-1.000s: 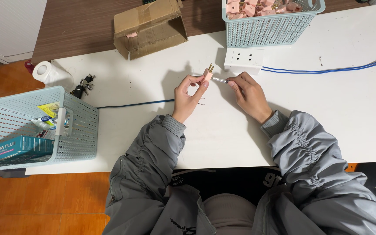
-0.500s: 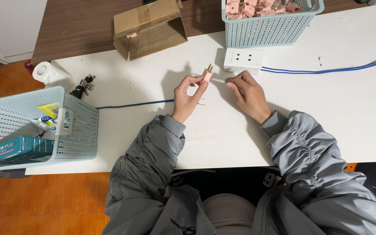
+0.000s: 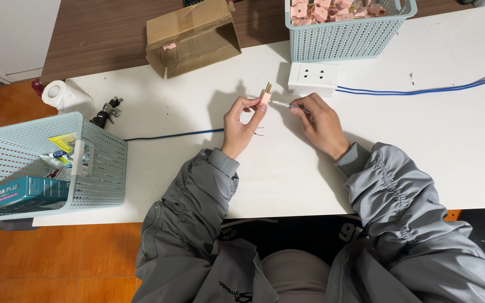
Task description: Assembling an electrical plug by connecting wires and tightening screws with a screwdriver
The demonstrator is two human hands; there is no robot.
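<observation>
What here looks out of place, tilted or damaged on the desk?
Two things stand out. The light blue basket at the left hangs past the white table edge and sits tilted. The cardboard box lies on its side, open, with torn tape. The left hand holding the pink plug part and the right hand look normal.

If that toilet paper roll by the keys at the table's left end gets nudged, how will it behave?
The toilet paper roll looks soft and light, so a slight push would probably shift it. It seems to lie partly on its side near the table edge, so it may roll off. The loose sheet trailing toward the keys is floppy and would likely drag or unwind.
</observation>
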